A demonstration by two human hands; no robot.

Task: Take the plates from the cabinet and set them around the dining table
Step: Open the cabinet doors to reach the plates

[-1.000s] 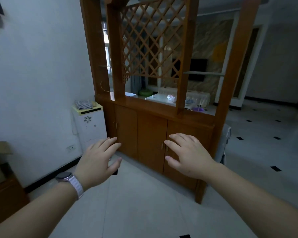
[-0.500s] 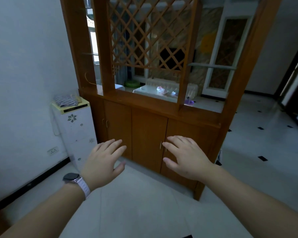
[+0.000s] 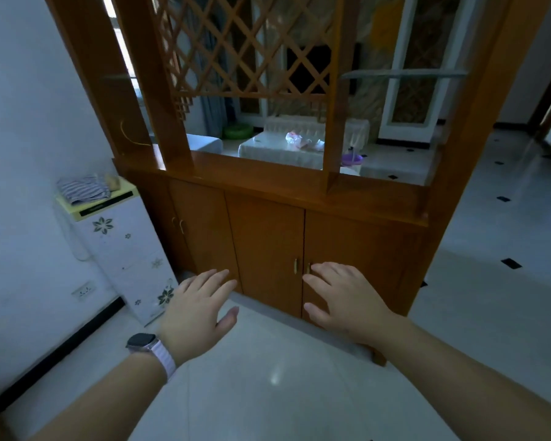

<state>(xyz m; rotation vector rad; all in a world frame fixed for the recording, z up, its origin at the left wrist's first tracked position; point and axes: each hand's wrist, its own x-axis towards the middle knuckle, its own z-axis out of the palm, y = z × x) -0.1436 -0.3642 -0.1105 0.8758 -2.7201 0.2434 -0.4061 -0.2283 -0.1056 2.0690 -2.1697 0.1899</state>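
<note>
Both hands spread, empty — left hand (image 3: 195, 308), right hand (image 3: 347, 297) before the upright cabinet (image 3: 268, 243), doors closed.

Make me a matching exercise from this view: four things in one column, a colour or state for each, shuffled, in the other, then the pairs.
1. cabinet doors
2. left hand
3. folded cloth
4. basin

a. purple
b. shut
c. striped
d. open, empty, watch on its wrist

Pairs: 1-b, 2-d, 3-c, 4-a
</note>
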